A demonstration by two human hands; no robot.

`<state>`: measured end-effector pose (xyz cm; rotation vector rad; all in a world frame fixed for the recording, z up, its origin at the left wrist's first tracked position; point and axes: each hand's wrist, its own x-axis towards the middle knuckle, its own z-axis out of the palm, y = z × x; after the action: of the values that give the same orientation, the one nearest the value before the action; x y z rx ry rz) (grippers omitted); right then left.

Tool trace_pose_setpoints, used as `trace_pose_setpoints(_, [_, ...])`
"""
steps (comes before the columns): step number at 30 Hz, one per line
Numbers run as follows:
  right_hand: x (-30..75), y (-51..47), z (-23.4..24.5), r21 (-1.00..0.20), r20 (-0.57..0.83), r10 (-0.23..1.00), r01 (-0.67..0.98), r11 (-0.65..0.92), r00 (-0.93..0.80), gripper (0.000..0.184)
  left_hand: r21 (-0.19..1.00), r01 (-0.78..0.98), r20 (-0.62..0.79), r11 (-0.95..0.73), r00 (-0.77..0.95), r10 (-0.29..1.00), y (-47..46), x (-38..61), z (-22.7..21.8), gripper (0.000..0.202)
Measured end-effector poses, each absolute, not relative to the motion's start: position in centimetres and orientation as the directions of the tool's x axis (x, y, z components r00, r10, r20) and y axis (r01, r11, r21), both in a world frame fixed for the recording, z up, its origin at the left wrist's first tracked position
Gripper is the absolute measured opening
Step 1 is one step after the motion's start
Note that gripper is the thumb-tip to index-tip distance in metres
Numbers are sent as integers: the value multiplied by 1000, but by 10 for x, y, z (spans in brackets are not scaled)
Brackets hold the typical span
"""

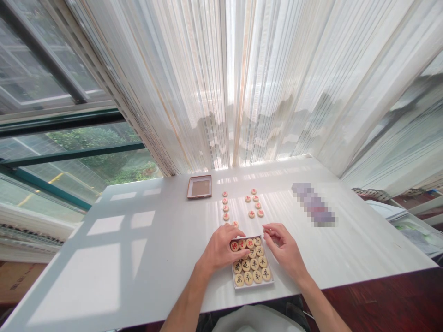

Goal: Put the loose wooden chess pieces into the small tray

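Hands at the chess tray point(254, 286)

White tray holds rows of round chess pieces point(254, 263). Left hand point(219, 250) curls its grip onto the tray's far-left pieces. Right hand point(284, 249), grip loosely curled, sits at the far-right corner; pinching cannot be told. Beyond the tray: loose pieces point(225, 207), shallow brown box point(200, 187).

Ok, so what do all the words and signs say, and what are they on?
"卒" (probably), in black: several xiangqi pieces in the white box, between the left hand and right hand.
Red characters on the top-row pieces: too small to read.
Red marks on the laid-out pieces on the table: too small to read.
Pixelated patch: unreadable.
Brown tray: no text.
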<state>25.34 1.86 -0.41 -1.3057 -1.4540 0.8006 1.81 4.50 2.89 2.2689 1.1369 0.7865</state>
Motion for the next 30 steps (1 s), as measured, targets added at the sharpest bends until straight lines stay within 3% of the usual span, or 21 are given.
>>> trace_pose_setpoints(6, [255,21,-11,-932,212,976,312,185,56,25,601,529,335,-599,514,790,46,27,22,27])
trace_pose_setpoints(23, [252,16,2,-947,132,991,293,129,-8,19,629,522,303,-576,518,800,45,29,13,12])
trace_pose_setpoints(30, [255,19,-5,-942,198,980,280,187,11,19,638,505,321,-582,513,796,46,29,11,11])
